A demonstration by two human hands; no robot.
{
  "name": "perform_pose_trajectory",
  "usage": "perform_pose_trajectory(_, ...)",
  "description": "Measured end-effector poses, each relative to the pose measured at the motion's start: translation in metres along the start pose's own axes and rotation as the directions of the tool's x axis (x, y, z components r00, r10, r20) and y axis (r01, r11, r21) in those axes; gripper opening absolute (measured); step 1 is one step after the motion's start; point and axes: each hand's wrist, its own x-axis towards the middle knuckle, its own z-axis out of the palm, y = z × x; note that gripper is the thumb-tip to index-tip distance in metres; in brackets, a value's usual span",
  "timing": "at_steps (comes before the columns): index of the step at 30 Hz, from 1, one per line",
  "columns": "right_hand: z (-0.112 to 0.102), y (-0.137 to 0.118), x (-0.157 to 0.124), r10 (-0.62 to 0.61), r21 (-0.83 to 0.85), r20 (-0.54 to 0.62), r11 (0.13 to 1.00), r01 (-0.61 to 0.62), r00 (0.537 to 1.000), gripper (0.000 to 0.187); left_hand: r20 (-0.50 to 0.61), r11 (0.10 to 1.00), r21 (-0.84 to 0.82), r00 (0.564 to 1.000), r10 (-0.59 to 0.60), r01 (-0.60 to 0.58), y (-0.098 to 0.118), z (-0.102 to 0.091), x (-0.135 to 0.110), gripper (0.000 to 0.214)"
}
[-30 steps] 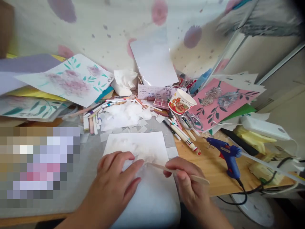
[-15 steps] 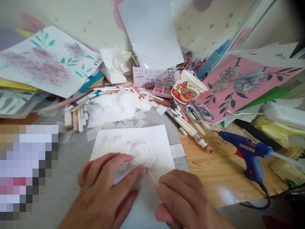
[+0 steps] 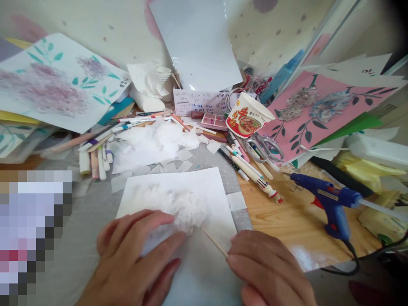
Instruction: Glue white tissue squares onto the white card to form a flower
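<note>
My left hand (image 3: pixel 134 259) lies with fingers spread flat on a white sheet of paper (image 3: pixel 210 191), pressing beside a fluffy clump of white tissue pieces (image 3: pixel 188 210) stuck on it. My right hand (image 3: pixel 270 272) is closed round a thin wooden stick (image 3: pixel 215 243), whose tip points at the clump's lower right edge. The sheet rests on a grey mat (image 3: pixel 92 212) at the desk's near edge.
A heap of cut white tissue squares (image 3: pixel 149 144) lies behind the sheet, with pens and markers (image 3: pixel 95 157) around it. A blue glue gun (image 3: pixel 331 202), scissors (image 3: pixel 264 148), a noodle cup (image 3: pixel 250 117) and pink flower artwork (image 3: pixel 318 110) sit at right. Painted sheets (image 3: pixel 57 85) pile at left.
The camera has tipped down and nearer. My right hand has drawn back to the right, so more of the stick shows. My left hand stays on the sheet.
</note>
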Motion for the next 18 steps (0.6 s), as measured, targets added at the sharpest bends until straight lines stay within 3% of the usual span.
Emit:
perform_pose_trajectory(4, 0.0, 0.002, 0.006, 0.039, -0.016, -0.053, 0.999, -0.04, 0.998, 0.022, -0.012, 0.999, 0.014, 0.999, -0.03, 0.03, -0.001, -0.001, -0.001, 0.029)
perform_pose_trajectory(18, 0.015, 0.005, 0.026, 0.014, 0.097, 0.074, 0.995, -0.021, 0.997, 0.015, 0.041, 0.995, 0.091, 0.998, -0.043, 0.039, 0.004, 0.003, 0.001, 0.036)
